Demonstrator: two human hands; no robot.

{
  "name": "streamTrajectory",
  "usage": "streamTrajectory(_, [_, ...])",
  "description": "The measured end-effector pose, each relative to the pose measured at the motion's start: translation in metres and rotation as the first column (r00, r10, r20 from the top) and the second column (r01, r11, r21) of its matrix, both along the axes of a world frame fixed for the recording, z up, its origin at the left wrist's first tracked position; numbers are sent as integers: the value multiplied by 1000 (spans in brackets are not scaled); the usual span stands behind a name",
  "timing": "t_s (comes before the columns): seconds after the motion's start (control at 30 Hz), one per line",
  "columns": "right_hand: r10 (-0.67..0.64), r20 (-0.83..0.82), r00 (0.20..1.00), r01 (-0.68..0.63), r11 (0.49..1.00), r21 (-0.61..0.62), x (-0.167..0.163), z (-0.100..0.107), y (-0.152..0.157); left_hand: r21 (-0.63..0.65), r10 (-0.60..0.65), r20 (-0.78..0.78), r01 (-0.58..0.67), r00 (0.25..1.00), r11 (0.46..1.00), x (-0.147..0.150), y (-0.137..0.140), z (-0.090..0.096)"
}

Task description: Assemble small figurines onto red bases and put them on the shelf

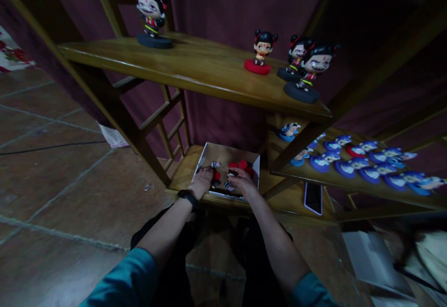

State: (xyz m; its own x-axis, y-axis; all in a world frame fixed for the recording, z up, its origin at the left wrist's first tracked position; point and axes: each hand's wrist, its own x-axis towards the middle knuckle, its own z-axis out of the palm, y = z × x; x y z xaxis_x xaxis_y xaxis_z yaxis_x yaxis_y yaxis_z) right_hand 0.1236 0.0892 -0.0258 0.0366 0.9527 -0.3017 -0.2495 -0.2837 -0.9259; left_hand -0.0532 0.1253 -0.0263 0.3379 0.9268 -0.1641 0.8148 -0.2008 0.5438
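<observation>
While the head view shows the left hand (203,179) at the left side of a shallow white cardboard box (226,152) on a low brown wooden shelf (186,173), its grip hidden, the right hand (241,181) curls over a small black-and-white figurine (228,185); whether clamped, I cannot tell. Round red pieces (243,164) lie far right inside.

Upper wooden shelf (206,60) bears four black-haired figurines (151,13), one on a red base (257,68). Lower shelf (186,167) carries an open box (226,151) and a phone (313,198). Right-hand shelf (275,145) holds mostly purple-based figurines (324,159).
</observation>
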Motion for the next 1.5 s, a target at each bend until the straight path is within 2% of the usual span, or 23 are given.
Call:
streamTrajectory(0.13, [12, 36, 999, -11, 1000, -8, -9, -4, -2, 9, -9, -2, 9, 1000, 1000, 0, 0, -2])
streamTrajectory(0.27, [-28, 29, 999, 28, 1000, -9, -15, -5, -3, 34, 2, -8, -1, 1000, 999, -2, 7, 6])
streamTrajectory(0.33, [-104, 13, 995, 103, 995, 7, -14, -4, -3, -7, 70, 62, -69, 996, 998, -5, 12, 13])
streamTrajectory(0.4, [-171, -19, 985, 171, 985, 18, -12, -2, -3, -143, 199, 237, -168, 951, 975, -7, 15, 20])
streamTrajectory(0.47, [-207, -48, 977, 208, 978, 25, -10, 1, -2, -372, 347, 485, -169, 803, 912, -6, 15, 26])
streamTrajectory(0.53, [-214, -73, 974, 218, 974, 52, -8, 5, -1, -578, 469, 660, -2, 586, 816, -4, 11, 31])
streamTrajectory(0.57, [-215, -85, 973, 222, 972, 75, -8, 7, -1, -635, 518, 699, 95, 493, 766, -2, 9, 33])
streamTrajectory(0.63, [-215, -101, 971, 227, 966, 124, -7, 10, 1, -684, 592, 720, 224, 362, 694, 1, 5, 36])
streamTrajectory(0.73, [-224, -39, 974, 228, 955, 192, -8, 13, 1, -700, 647, 714, 287, 268, 653, 6, 3, 38])
streamTrajectory(0.97, [-269, 248, 931, 196, 939, 283, -8, 18, 1, -714, 670, 699, 300, 251, 632, 9, 5, 34])
streamTrajectory(1.13, [-268, 311, 912, 174, 938, 299, -9, 20, 0, -734, 694, 677, 287, 243, 616, 9, 4, 33])
streamTrajectory(1.33, [-291, 456, 841, 136, 930, 342, -9, 14, 4, -766, 729, 643, 205, 236, 609, 12, 3, 32])
streamTrajectory(1.5, [-267, 480, 836, 127, 944, 305, -10, 12, 4, -778, 752, 629, 164, 199, 607, 17, 2, 28])
